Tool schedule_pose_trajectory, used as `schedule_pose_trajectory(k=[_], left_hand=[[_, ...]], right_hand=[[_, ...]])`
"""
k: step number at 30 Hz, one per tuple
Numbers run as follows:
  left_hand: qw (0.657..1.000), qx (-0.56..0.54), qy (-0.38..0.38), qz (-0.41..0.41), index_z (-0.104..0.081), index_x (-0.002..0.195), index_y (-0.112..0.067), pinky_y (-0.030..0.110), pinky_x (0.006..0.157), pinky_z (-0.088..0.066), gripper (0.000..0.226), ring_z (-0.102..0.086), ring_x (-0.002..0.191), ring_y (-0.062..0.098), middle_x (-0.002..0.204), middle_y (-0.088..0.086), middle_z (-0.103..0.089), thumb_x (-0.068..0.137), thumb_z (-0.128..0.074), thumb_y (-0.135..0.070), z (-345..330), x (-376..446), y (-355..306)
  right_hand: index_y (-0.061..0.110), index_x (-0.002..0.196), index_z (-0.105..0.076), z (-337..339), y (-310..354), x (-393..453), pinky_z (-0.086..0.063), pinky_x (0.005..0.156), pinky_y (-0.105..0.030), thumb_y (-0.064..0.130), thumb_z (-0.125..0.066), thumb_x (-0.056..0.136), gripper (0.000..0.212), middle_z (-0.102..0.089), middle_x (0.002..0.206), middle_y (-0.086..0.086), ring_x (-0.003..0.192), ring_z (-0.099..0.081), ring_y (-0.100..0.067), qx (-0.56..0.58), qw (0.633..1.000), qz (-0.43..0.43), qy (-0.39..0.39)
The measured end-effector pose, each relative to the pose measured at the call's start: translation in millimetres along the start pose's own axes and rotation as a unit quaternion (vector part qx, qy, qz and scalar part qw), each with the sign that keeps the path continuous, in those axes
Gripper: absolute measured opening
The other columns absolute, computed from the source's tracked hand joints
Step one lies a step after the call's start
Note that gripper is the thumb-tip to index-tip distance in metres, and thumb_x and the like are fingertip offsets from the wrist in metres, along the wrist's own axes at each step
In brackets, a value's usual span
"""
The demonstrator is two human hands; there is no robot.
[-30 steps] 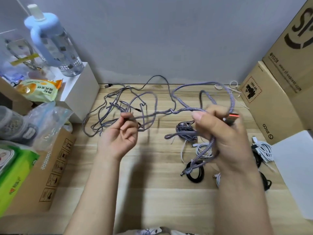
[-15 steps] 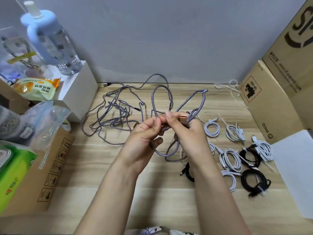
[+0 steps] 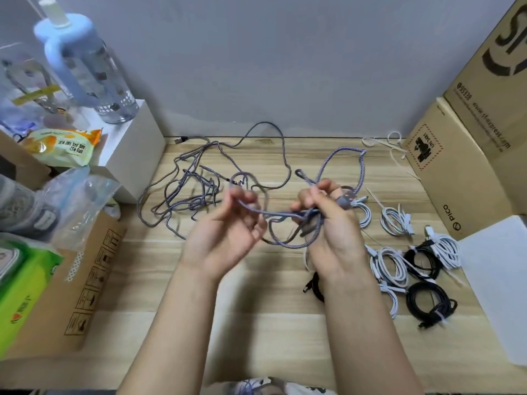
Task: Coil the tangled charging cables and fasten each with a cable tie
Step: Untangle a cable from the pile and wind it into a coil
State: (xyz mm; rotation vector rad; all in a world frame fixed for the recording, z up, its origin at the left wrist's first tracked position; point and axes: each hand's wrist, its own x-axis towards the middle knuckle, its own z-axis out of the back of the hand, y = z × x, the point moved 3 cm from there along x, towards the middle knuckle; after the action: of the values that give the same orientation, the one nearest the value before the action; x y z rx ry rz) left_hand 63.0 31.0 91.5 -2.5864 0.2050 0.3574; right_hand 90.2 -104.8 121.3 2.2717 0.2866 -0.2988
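Light wood-grain tabletop [image 3: 256, 323] fills the view; tall brown cardboard boxes [image 3: 467, 155] at 2 o'clock, a clear water bottle with pale blue lid and handle [image 3: 85, 69] on a white box at 10 o'clock. Loose tangle of grey-purple braided charging cable [image 3: 188, 195] sprawls at 11 o'clock of the hands, one strand running from it up into them. Finished bundles: white coiled cables [image 3: 390, 266] and black coiled cables [image 3: 427, 306] at 4 o'clock, each cinched with a tie. Left hand [image 3: 228, 238] is raised above the table centre, fingers curled, pinching the braided strand near its loop. Right hand [image 3: 330, 220] just beside it at 3 o'clock, closed around gathered loops of the same cable and a grey plug with red mark [image 3: 346, 199]. Judgement: cable is light, limp, with a grippy braid; it kinks and springs open unless the loops are pinched together, so best hold is at the crossing of the loops, with the plug end trapped under the thumb. Versus half a second ago: hands have drawn apart, leaving a taut span of cable between them; the left hand has shifted toward 9 o'clock, and the upper loops now stand to the right, above the right hand.
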Motion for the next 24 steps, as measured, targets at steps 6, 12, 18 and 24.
schedule_pose_trajectory(k=[6,12,18,24], left_hand=[[0.974,-0.200,-0.069,-0.078,-0.055,0.060,-0.012,0.032,0.057,-0.055,0.024,-0.060,0.059,0.018,0.066,0.000,-0.056,0.068,-0.073,0.000,45,4,-47],[0.992,0.027,-0.043,-0.112,-0.063,0.054,-0.021,0.020,0.066,-0.053,0.039,-0.060,0.067,0.007,0.070,-0.006,-0.060,0.085,-0.042,-0.033,-6,-2,-25],[0.954,0.279,0.028,-0.109,-0.073,0.090,-0.017,0.024,0.078,-0.042,0.020,-0.057,0.087,0.018,0.094,0.009,-0.066,0.087,-0.057,-0.028,-33,-9,15],[0.923,0.379,0.048,-0.040,-0.071,0.059,-0.024,0.013,0.055,-0.034,0.019,-0.041,0.054,0.001,0.051,-0.014,-0.051,0.076,-0.066,-0.018,-24,-12,18]], right_hand=[[0.016,0.075,-0.041,19,53,-5,-0.025,0.032,-0.009,0.000,-0.045,0.083,0.018,-0.031,0.045,0.008,0.035,-0.029,-0.001,0.094,0.994,0.061,0.002],[0.013,0.080,-0.053,0,38,-14,-0.018,0.032,-0.011,-0.004,-0.054,0.087,0.019,-0.035,0.045,0.014,0.036,-0.024,0.002,-0.181,0.977,0.091,0.063],[0.011,0.084,-0.062,-21,0,-19,-0.023,0.036,-0.015,0.042,-0.064,0.071,0.034,-0.043,0.048,0.013,0.039,-0.028,-0.001,-0.290,0.948,0.055,0.119],[0.009,0.067,-0.058,-13,4,-15,-0.027,0.041,-0.011,0.014,-0.062,0.088,0.022,-0.044,0.040,0.014,0.036,-0.037,-0.001,-0.334,0.937,0.059,0.086]])
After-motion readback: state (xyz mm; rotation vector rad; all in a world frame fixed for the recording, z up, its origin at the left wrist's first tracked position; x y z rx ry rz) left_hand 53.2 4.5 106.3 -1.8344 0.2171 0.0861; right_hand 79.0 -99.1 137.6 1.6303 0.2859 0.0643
